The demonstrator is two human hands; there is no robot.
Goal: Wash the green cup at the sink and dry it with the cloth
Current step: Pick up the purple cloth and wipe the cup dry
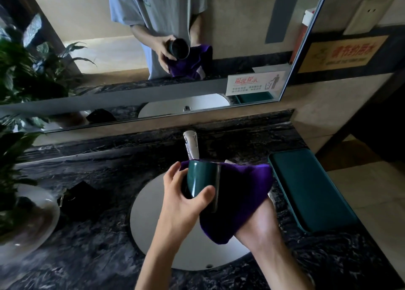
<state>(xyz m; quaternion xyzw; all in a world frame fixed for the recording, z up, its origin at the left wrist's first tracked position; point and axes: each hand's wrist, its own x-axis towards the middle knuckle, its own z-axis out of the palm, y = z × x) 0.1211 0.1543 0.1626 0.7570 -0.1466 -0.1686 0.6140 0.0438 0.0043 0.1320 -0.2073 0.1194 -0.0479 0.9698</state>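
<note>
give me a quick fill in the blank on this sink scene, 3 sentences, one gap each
1. The left hand grips the green ____ above the sink.
2. The right hand holds a cloth whose colour is ____.
3. The faucet stands just behind the cup, and on the counter to the right of the sink lies a flat ____ tray.

Missing words: cup; purple; green

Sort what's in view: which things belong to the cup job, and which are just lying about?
In the job: dark green glossy cup, purple cloth, white oval sink, chrome tap, left hand, right hand.

Lying about: flat teal tray, leafy potted plant, black clip.
</note>
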